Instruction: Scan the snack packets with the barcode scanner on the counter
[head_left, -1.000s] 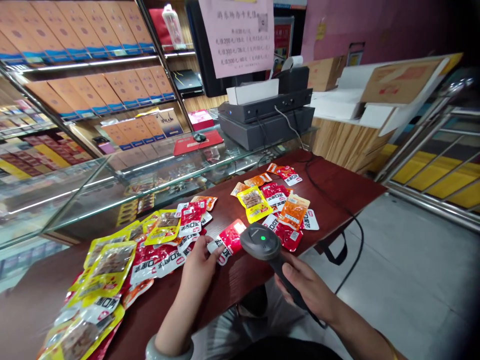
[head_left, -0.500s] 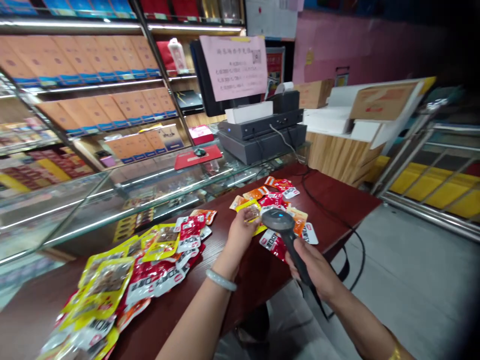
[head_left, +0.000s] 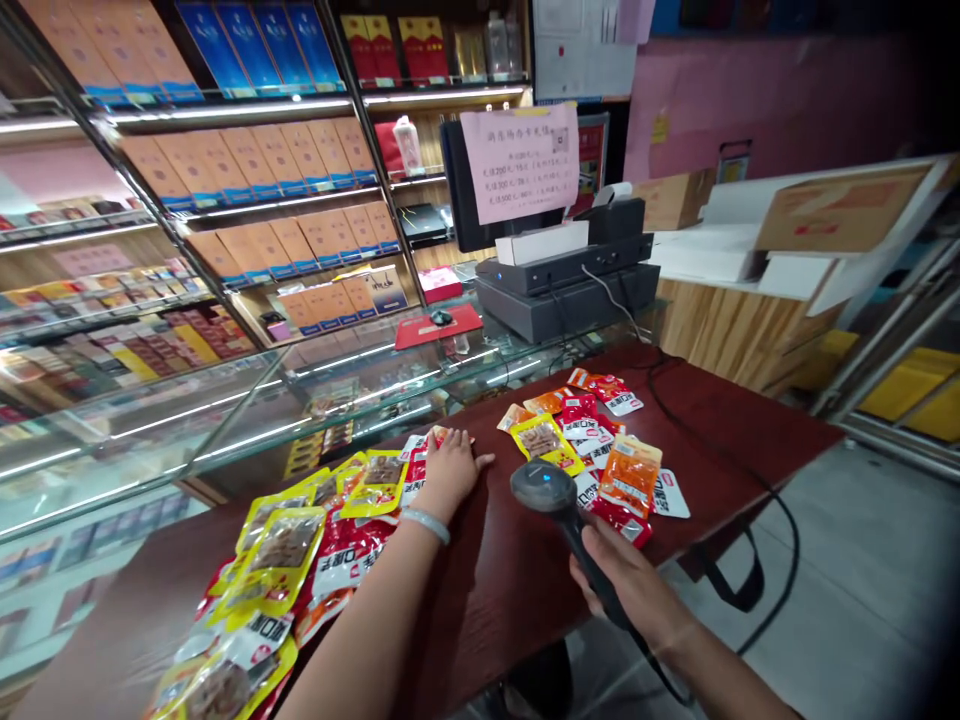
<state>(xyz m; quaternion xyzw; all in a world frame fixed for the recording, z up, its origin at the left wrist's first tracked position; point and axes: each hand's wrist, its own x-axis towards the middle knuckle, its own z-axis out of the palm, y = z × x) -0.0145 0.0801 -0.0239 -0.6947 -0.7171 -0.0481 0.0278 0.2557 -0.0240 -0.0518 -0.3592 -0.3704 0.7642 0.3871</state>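
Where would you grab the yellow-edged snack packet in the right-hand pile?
Probably pinch its left edge, coming from the left: the yellow-edged snack packet lies nearly flat, that edge facing brown tabletop, while red-and-white packets crowd its right side and the barcode scanner shows just below it.

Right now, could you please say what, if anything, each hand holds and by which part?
The right hand grips the scanner by its handle. The left hand covers part of the left packet pile; whether it grips anything cannot be told.

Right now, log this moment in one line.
left hand: on left packet pile; right hand: gripping scanner; right packet pile: on table
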